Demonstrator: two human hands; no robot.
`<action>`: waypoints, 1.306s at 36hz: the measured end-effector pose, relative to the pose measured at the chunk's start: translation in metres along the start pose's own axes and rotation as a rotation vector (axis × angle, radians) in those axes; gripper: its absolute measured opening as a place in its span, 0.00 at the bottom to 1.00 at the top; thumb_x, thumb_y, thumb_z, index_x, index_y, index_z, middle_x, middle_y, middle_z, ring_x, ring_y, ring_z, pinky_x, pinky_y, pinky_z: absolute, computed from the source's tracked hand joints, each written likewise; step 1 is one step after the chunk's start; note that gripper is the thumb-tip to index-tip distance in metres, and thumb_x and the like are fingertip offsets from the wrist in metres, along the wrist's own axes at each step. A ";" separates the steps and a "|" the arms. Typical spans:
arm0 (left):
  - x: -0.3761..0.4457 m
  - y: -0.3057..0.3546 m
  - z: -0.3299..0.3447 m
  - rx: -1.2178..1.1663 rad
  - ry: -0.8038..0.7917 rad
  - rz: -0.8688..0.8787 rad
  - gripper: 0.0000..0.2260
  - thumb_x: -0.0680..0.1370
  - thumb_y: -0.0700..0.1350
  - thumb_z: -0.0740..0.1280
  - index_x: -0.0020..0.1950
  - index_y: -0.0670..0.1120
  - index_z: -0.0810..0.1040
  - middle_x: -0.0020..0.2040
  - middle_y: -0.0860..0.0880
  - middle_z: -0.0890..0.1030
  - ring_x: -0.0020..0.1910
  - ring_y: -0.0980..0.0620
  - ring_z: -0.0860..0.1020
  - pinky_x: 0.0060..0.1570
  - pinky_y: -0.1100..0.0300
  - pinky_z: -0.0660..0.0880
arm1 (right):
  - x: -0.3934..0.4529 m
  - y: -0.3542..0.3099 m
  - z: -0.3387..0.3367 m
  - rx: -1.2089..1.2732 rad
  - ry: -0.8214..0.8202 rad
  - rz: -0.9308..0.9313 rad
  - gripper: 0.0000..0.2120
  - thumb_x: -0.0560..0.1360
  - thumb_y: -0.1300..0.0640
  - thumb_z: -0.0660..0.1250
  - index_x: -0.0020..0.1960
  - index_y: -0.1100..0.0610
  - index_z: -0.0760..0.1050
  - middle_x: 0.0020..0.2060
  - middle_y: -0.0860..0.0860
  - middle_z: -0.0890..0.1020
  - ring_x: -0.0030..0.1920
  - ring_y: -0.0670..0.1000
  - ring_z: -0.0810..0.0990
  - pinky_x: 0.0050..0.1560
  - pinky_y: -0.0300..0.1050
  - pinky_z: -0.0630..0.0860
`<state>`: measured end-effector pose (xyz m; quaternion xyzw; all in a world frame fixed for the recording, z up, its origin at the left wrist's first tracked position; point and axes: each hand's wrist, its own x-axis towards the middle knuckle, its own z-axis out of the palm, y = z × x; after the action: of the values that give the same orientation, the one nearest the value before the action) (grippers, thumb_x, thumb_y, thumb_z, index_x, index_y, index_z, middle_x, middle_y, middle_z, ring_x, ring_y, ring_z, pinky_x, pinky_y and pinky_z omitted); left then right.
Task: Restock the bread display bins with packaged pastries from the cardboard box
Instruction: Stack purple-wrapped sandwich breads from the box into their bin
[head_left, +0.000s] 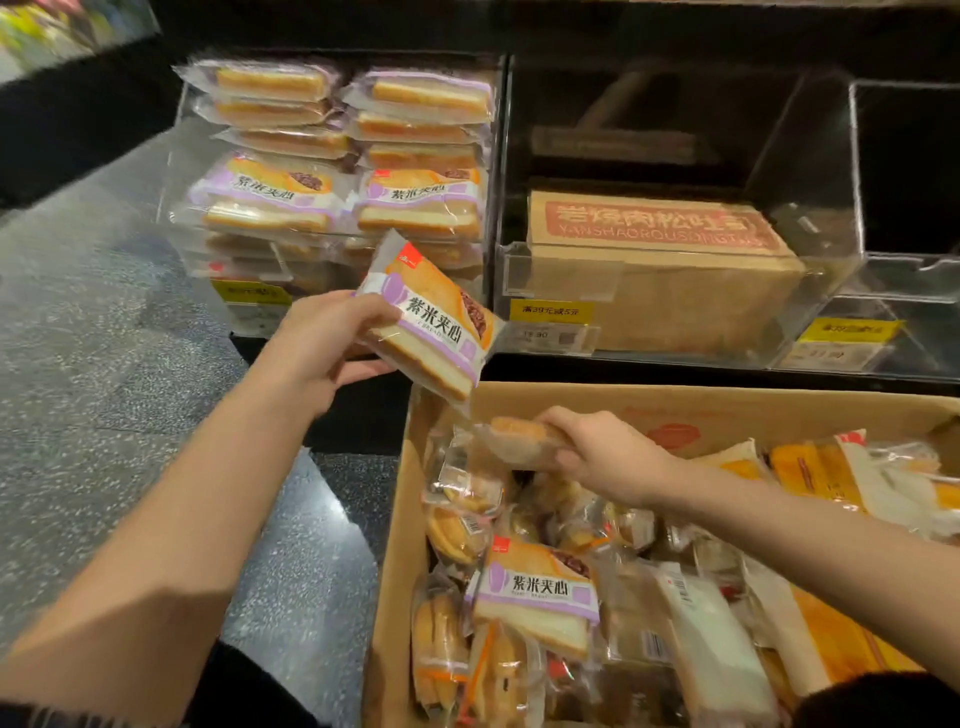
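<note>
Head view: left hand (324, 340) gripped a purple-label sandwich pack (434, 319) by its left edge, fingers curled over the top, thumb underneath. Pack was held in the air between the left bin (493, 156) and the cardboard box (400, 519), just above the box's far left corner. Long axis ran diagonally, upper-left to lower-right; printed face was up and tilted toward the camera, red logo corner pointing at the bin. Left forearm reached forward from lower left, wrist turned inward.

Right hand (602, 457) was inside the box at its far wall, palm down, fingers wrapped around a clear-wrapped bun (519, 439). Bun's long axis ran roughly left-right, wrapper tail sticking out left. Right forearm came in from the lower right across the box.

Left bin was stacked high with the same purple packs, lying flat in two columns. Another purple pack (540, 592) lay face up among mixed pastries in the box. Middle bin (550, 270) held a brown carton (660, 270).
</note>
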<state>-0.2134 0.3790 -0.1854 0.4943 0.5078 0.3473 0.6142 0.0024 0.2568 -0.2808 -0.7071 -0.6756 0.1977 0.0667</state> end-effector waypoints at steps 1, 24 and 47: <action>-0.002 0.003 -0.003 -0.048 0.013 0.005 0.04 0.76 0.35 0.66 0.45 0.44 0.77 0.38 0.48 0.82 0.40 0.52 0.81 0.38 0.57 0.81 | -0.001 -0.005 -0.006 0.076 -0.007 -0.007 0.19 0.78 0.59 0.60 0.68 0.53 0.67 0.58 0.54 0.79 0.56 0.56 0.78 0.52 0.47 0.73; 0.012 0.045 -0.084 -0.976 0.434 0.250 0.19 0.77 0.40 0.67 0.68 0.42 0.71 0.52 0.46 0.81 0.47 0.52 0.81 0.34 0.61 0.80 | 0.073 -0.144 -0.173 -0.100 0.777 -0.431 0.22 0.78 0.65 0.62 0.70 0.55 0.69 0.60 0.52 0.79 0.59 0.55 0.78 0.57 0.52 0.76; 0.024 0.050 -0.081 -0.831 0.418 0.211 0.14 0.77 0.40 0.68 0.61 0.44 0.74 0.51 0.45 0.82 0.47 0.52 0.82 0.34 0.64 0.77 | 0.125 -0.204 -0.114 -0.555 0.691 -0.697 0.39 0.67 0.54 0.73 0.73 0.62 0.64 0.71 0.65 0.67 0.71 0.63 0.66 0.70 0.58 0.62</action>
<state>-0.2821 0.4352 -0.1441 0.1752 0.3856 0.6735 0.6059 -0.1437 0.4151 -0.1272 -0.4568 -0.8348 -0.2640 0.1570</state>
